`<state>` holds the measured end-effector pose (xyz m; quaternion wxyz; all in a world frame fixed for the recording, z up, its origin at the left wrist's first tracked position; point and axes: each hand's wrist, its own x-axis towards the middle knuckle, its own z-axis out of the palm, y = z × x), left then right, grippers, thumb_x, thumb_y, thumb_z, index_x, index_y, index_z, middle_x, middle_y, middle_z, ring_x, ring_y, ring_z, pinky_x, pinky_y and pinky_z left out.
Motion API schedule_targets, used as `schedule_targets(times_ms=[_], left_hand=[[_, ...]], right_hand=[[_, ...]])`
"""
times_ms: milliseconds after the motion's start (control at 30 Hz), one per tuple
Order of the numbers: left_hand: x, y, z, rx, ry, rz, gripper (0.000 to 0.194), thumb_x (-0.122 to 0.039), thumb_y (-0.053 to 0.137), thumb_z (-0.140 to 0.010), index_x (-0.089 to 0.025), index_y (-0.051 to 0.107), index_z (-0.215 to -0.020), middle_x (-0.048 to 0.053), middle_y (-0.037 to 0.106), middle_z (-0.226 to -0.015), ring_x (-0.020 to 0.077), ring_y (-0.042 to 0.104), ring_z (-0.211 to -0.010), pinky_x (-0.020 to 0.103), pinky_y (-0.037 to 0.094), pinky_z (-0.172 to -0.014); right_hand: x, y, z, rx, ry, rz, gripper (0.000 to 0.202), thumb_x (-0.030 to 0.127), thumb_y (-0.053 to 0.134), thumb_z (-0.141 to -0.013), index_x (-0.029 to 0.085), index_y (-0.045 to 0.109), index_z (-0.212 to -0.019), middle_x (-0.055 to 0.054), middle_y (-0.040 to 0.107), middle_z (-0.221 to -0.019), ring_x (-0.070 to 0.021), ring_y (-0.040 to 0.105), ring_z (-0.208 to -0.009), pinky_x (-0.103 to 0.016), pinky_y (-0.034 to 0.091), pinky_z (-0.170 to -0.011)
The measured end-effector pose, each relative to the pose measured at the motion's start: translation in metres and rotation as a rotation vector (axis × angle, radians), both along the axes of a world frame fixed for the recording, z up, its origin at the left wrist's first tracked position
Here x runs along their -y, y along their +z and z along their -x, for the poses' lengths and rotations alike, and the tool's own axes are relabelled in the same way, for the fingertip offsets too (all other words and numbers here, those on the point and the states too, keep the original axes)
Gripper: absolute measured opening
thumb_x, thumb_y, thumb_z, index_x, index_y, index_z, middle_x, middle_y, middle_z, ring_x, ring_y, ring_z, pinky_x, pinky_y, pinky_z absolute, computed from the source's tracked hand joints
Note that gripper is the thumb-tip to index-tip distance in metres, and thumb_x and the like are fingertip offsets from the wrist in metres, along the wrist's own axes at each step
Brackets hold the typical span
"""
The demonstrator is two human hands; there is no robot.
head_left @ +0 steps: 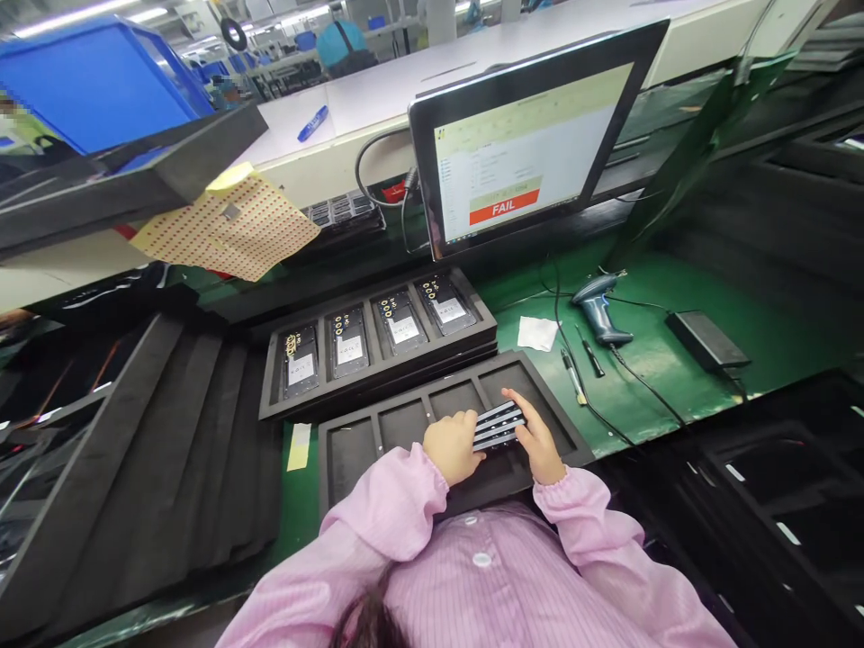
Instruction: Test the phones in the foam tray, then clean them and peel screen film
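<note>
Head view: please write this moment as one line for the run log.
left hand: holds stack of thin parts | right hand: holds same stack | black tray: beneath hands | monitor: shows FAIL

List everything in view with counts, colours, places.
Thin flat slabs: several, dark with pale edges, front centre
Compartmented foam tray: one, black, beneath slabs
Rectangular phone-like units: four, black, in rear foam tray
Stacked foam pieces: several, black, left
Flat monitor: one, black, rear centre
Handheld scanner: one, dark blue, right
Boxy adapter: one, black, far right
Slim tools: two, dark, near scanner
Paper: one, white, near scanner
Dotted sheet: one, yellow, upper left
Plastic bin: one, blue, upper left
Left hand: one, pink-sleeved, on slabs
Right hand: one, pink-sleeved, on slabs
</note>
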<state>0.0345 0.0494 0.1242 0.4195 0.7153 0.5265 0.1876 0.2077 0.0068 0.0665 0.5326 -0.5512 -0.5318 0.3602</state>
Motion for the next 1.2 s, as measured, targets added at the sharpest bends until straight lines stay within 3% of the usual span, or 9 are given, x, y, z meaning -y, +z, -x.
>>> schedule_targets(times_ms=[100, 200, 300, 400, 567, 667, 933, 1200], left_hand=[[0.013, -0.014, 0.019, 0.003, 0.090, -0.015, 0.043, -0.024, 0.079, -0.049, -0.023, 0.059, -0.087, 0.006, 0.062, -0.091, 0.0292, 0.058, -0.096, 0.044, 0.037, -0.096], [0.028, -0.033, 0.033, 0.261, 0.339, 0.018, 0.058, -0.032, 0.079, -0.051, -0.022, 0.054, -0.103, 0.008, 0.061, -0.106, 0.0258, 0.056, -0.103, 0.040, 0.038, -0.097], [0.038, -0.049, 0.030, 0.602, 0.512, -0.016, 0.045, -0.044, 0.062, -0.072, -0.020, 0.052, -0.108, 0.009, 0.059, -0.116, 0.0233, 0.052, -0.112, 0.036, 0.036, -0.100], [0.040, -0.055, 0.021, 0.623, 0.604, -0.008, 0.030, -0.042, 0.044, -0.085, -0.019, 0.056, -0.101, 0.008, 0.060, -0.115, 0.0206, 0.052, -0.113, 0.035, 0.033, -0.102], [0.038, -0.055, 0.019, 0.600, 0.613, -0.016, 0.020, -0.036, 0.044, -0.085, -0.020, 0.056, -0.087, 0.007, 0.062, -0.111, 0.0200, 0.052, -0.112, 0.035, 0.033, -0.102], [0.038, -0.058, 0.022, 0.603, 0.589, -0.028, 0.020, -0.036, 0.045, -0.085, -0.020, 0.056, -0.085, 0.007, 0.062, -0.110, 0.0202, 0.053, -0.111, 0.035, 0.034, -0.101], [0.038, -0.059, 0.023, 0.597, 0.550, -0.037, 0.017, -0.031, 0.042, -0.086, -0.020, 0.056, -0.087, 0.007, 0.062, -0.111, 0.0192, 0.052, -0.111, 0.034, 0.034, -0.101], [0.036, -0.060, 0.025, 0.612, 0.544, -0.018, 0.018, -0.033, 0.045, -0.085, -0.020, 0.058, -0.088, 0.007, 0.063, -0.108, 0.0193, 0.054, -0.109, 0.033, 0.035, -0.100]], right_hand=[[-0.006, -0.005, 0.001, -0.070, 0.009, 0.030, 0.056, 0.057, 0.042, -0.083, 0.017, 0.051, -0.122, -0.013, 0.055, -0.127, -0.0247, 0.047, -0.121, -0.039, 0.033, -0.104], [-0.011, -0.001, 0.005, -0.087, -0.008, 0.068, 0.062, 0.062, 0.041, -0.080, 0.017, 0.051, -0.122, -0.013, 0.056, -0.126, -0.0250, 0.047, -0.121, -0.040, 0.033, -0.104], [-0.013, 0.006, 0.008, -0.037, -0.028, 0.159, 0.062, 0.062, 0.044, -0.077, 0.018, 0.052, -0.120, -0.011, 0.055, -0.127, -0.0244, 0.046, -0.122, -0.039, 0.033, -0.103], [-0.018, 0.015, 0.009, 0.038, -0.066, 0.302, 0.048, 0.050, 0.054, -0.071, 0.018, 0.061, -0.106, -0.010, 0.062, -0.117, -0.0259, 0.054, -0.112, -0.041, 0.037, -0.099], [-0.036, 0.021, 0.008, 0.082, -0.098, 0.465, 0.032, 0.031, 0.057, -0.062, 0.018, 0.068, -0.089, -0.008, 0.069, -0.096, -0.0251, 0.062, -0.093, -0.040, 0.045, -0.088], [-0.044, 0.023, 0.008, 0.096, -0.101, 0.519, 0.030, 0.024, 0.056, -0.059, 0.018, 0.068, -0.085, -0.008, 0.070, -0.094, -0.0244, 0.063, -0.092, -0.039, 0.046, -0.087], [-0.046, 0.029, 0.012, 0.136, -0.077, 0.556, 0.048, 0.026, 0.066, -0.054, 0.014, 0.064, -0.100, -0.015, 0.063, -0.114, -0.0302, 0.056, -0.109, -0.045, 0.036, -0.099], [-0.040, 0.028, 0.002, 0.030, 0.023, 0.478, 0.059, 0.012, 0.054, -0.057, 0.022, 0.056, -0.116, -0.007, 0.054, -0.130, -0.0208, 0.046, -0.123, -0.038, 0.035, -0.103]])
